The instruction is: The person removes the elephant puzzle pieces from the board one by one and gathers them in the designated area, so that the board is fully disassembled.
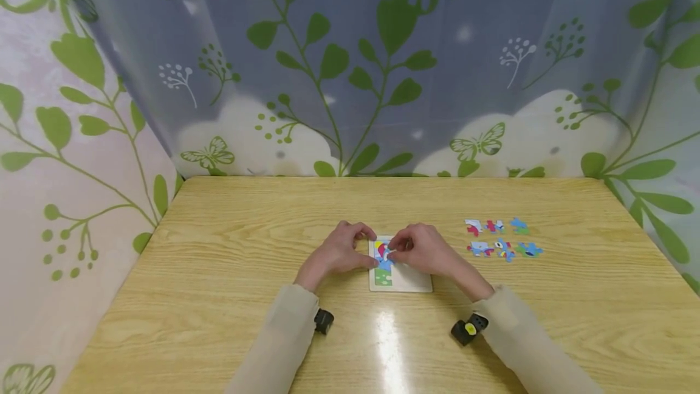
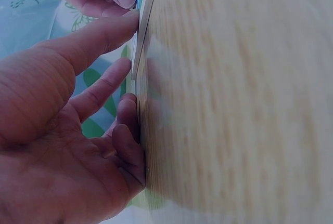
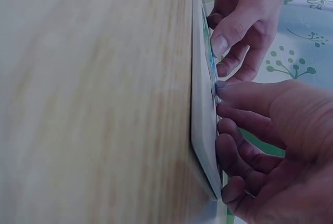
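Observation:
A small puzzle board (image 1: 412, 281) with a pale frame lies on the wooden table. Joined puzzle pieces (image 1: 383, 276) in blue, green, red and yellow fill its left part; the lower right part shows bare board. My left hand (image 1: 341, 251) rests at the board's left side, with thumb and index finger extended onto its edge. Over the upper middle of the board, my right hand (image 1: 423, 249) pinches a small puzzle piece (image 1: 387, 255) between thumb and index finger, against the joined ones. The fingers cover most of that piece. In the right wrist view, both thumbs are close together at the board's surface.
To the right, several loose puzzle pieces (image 1: 504, 250) lie in two rows on the table (image 1: 246, 272). A leaf-patterned curtain (image 1: 350, 78) hangs behind the table's back edge and along both sides. Each wrist wears a small black camera (image 1: 324, 321).

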Available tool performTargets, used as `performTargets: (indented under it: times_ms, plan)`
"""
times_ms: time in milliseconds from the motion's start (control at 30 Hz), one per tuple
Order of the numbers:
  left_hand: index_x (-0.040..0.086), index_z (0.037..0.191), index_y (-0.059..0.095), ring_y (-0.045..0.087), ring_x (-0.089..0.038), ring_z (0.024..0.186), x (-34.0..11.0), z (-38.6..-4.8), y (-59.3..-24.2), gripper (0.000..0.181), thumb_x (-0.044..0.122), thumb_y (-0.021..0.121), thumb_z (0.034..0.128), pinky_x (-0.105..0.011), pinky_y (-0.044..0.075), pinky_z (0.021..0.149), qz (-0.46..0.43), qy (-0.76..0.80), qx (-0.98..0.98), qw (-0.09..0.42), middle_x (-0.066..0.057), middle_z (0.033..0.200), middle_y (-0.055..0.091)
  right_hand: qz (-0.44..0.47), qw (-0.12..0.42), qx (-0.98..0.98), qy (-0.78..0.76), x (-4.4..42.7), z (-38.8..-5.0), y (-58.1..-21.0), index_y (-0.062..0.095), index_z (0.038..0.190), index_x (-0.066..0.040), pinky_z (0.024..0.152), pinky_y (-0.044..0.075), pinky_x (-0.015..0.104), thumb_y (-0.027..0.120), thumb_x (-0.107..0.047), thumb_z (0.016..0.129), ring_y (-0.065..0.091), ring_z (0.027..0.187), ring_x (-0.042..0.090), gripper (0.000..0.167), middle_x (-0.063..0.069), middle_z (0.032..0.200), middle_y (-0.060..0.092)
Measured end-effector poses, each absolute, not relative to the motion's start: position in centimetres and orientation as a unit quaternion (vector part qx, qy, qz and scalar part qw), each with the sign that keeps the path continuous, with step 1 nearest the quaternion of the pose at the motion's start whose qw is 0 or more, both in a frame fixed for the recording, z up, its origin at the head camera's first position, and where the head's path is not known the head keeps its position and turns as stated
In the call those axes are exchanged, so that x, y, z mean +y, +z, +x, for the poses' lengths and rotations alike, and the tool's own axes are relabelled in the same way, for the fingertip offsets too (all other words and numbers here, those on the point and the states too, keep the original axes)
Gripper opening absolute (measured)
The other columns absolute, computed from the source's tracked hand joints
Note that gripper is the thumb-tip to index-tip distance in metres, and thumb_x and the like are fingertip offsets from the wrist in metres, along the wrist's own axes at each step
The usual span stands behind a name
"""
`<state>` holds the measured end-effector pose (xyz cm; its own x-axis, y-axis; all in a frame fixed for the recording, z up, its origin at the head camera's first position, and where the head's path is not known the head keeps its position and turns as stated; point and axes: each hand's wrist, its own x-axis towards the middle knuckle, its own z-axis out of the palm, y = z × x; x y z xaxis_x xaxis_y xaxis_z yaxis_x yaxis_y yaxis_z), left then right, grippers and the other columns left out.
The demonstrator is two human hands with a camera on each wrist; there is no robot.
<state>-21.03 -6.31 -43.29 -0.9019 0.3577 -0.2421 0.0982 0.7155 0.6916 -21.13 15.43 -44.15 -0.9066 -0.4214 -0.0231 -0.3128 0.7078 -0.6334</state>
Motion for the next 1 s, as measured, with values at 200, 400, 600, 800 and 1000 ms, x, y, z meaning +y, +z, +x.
performTargets:
  times_ms: [200, 400, 600, 800, 1000]
  plan:
    - [0.023, 0.121, 0.064, 0.049, -0.023, 0.105, -6.33, -21.04, -43.37, 0.042, 0.03, 0.084, 0.0843, -0.041, 0.046, 0.09, 0.124, 0.356, 0.908, 0.184, -0.009, 0.123, 0.05, -0.188, 0.097, 0.919, -0.331, 15.23, -21.2, -44.18, 0.078, 0.096, -0.006, 0.062, 0.043, 0.023, 0.081, -0.017, 0.088, 0.055, 0.069, 0.01, 0.014, 0.002, 0.08, 0.071]
    - [0.023, 0.121, 0.064, 0.049, -0.023, 0.105, -6.37, -21.12, -43.43, 0.042, 0.031, 0.084, 0.0846, -0.04, 0.045, 0.088, 0.124, 0.356, 0.908, 0.186, -0.009, 0.124, 0.05, -0.191, 0.101, 0.915, -0.34, 15.17, -21.3, -44.18, 0.077, 0.094, -0.005, 0.062, 0.043, 0.024, 0.081, -0.016, 0.087, 0.054, 0.068, 0.01, 0.013, 0.002, 0.078, 0.069]
    - [0.023, 0.121, 0.064, 0.048, -0.023, 0.104, -6.36, -21.14, -43.45, 0.042, 0.031, 0.083, 0.0844, -0.04, 0.045, 0.087, 0.124, 0.354, 0.908, 0.188, -0.009, 0.124, 0.049, -0.186, 0.121, 0.909, -0.353, 15.06, -21.36, -44.05, 0.074, 0.095, -0.004, 0.062, 0.042, 0.024, 0.079, -0.014, 0.088, 0.053, 0.069, 0.011, 0.013, 0.003, 0.078, 0.066]
    - [0.023, 0.121, 0.064, 0.048, -0.023, 0.106, -6.32, -21.16, -43.46, 0.042, 0.03, 0.083, 0.0849, -0.04, 0.045, 0.089, 0.122, 0.355, 0.908, 0.188, -0.009, 0.125, 0.049, -0.167, 0.139, 0.909, -0.355, 14.93, -21.38, -44.11, 0.072, 0.097, -0.004, 0.062, 0.041, 0.025, 0.078, -0.015, 0.089, 0.052, 0.069, 0.012, 0.015, 0.002, 0.079, 0.063]
    - [0.024, 0.121, 0.064, 0.048, -0.023, 0.106, -6.31, -21.17, -43.55, 0.041, 0.03, 0.084, 0.0848, -0.04, 0.045, 0.089, 0.119, 0.355, 0.908, 0.188, -0.008, 0.124, 0.049, -0.163, 0.14, 0.908, -0.358, 14.86, -21.39, -44.22, 0.072, 0.096, -0.005, 0.062, 0.04, 0.024, 0.078, -0.016, 0.089, 0.051, 0.069, 0.012, 0.014, 0.002, 0.079, 0.063]
